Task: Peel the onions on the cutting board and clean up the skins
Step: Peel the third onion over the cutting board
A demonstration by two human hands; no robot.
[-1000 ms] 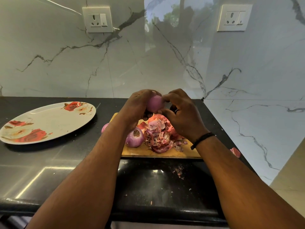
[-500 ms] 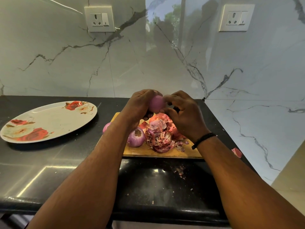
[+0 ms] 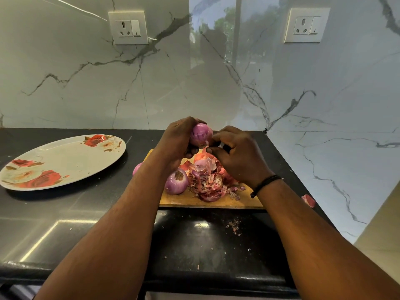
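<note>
Purple and glossy, the onion (image 3: 201,134) is held up above the cutting board (image 3: 211,202), cupped in the left hand (image 3: 177,140), whose fingers curl round it in a firm grip. The right hand (image 3: 237,154) sits just beside it, fingertips (image 3: 209,150) pinching a thin strip of skin at the onion's underside, probably to pull it down and away. Holding the onion over the board looks deliberate: loose pieces would drop onto the pile of skins (image 3: 211,180) heaped at the board's middle rather than scatter.

A second onion (image 3: 177,181), peeled and with its root end up, rests on the board touching the pile's left edge, and another (image 3: 137,168) peeks out from behind the left forearm. A stray scrap (image 3: 308,200) lies off the board to the right, and fine crumbs (image 3: 234,226) dot the desk in front, so clean-up is still ahead.

The desk (image 3: 65,213) is polished black stone and reflects light. A flowered oval plate (image 3: 60,162) sits well to the left. White marble with grey veins covers the walls, which carry two sockets (image 3: 128,27).
</note>
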